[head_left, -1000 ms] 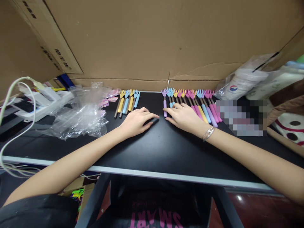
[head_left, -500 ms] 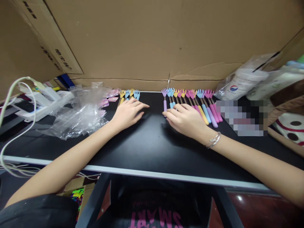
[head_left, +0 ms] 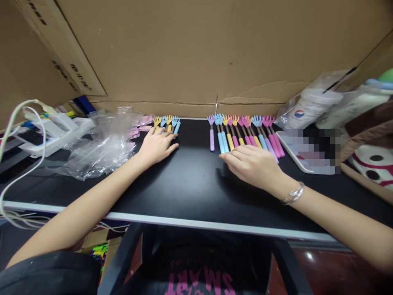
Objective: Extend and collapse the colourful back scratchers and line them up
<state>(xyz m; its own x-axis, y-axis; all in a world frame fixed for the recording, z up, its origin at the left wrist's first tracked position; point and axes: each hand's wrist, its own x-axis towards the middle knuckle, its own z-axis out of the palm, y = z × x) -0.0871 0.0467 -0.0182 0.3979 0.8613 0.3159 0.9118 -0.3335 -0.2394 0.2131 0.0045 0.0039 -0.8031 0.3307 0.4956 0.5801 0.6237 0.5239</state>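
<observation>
A row of back scratchers with small claw heads and purple, blue, yellow and pink handles lies on the black table, heads toward the cardboard. My right hand hovers low at the near ends of their handles. Its fingers reach left, close together, beside two light blue handles; no scratcher is seen in its grasp, and the thumb is hidden. A smaller group of yellow and blue back scratchers lies to the left. Over the lower handles of this group rests my left hand, open, fingers spread; it partly covers them.
Clear plastic bags and pink cards lie left of my left hand, near a white power strip with cables. A bagged cup and a partly blurred flat object are at right. Cardboard walls the back.
My right hand has shifted right and nearer along the handles, uncovering the purple scratcher and the blue ones beside it. My left hand has drawn slightly left, with its fingers less stretched out.
</observation>
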